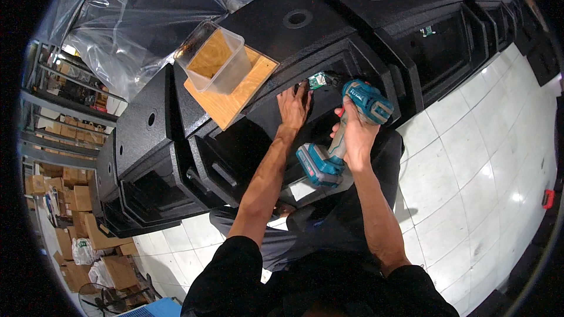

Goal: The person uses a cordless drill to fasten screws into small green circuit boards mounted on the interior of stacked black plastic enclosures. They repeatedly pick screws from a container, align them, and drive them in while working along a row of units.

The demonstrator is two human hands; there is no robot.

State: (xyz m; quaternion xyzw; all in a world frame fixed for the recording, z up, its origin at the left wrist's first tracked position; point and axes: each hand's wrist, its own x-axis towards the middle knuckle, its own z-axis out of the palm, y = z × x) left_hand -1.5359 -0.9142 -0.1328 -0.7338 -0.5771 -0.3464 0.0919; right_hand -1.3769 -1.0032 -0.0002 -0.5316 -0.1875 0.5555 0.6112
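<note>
My right hand (358,135) is wrapped round the grip of a teal and grey cordless drill (338,141), a finger by its red trigger. The drill's front end points left, into the recess of a black speaker cabinet (258,135). A small green circuit board (319,80) sits there, with dark parts beside it. Close to the board's left edge, my left hand (294,107) has its fingers bent and drawn together. Whatever these fingertips hold, if anything, is too small and dark to make out. Whether the drill's tip touches the board cannot be seen.
A clear plastic tub (220,64) stands on a wooden board (247,91) atop the cabinets. Similar black cabinets line up on both sides, one with another green circuit board (427,31). Plastic sheeting (117,29) covers things behind. Cardboard boxes (82,199) pile up at left; a red object (548,199) lies far right.
</note>
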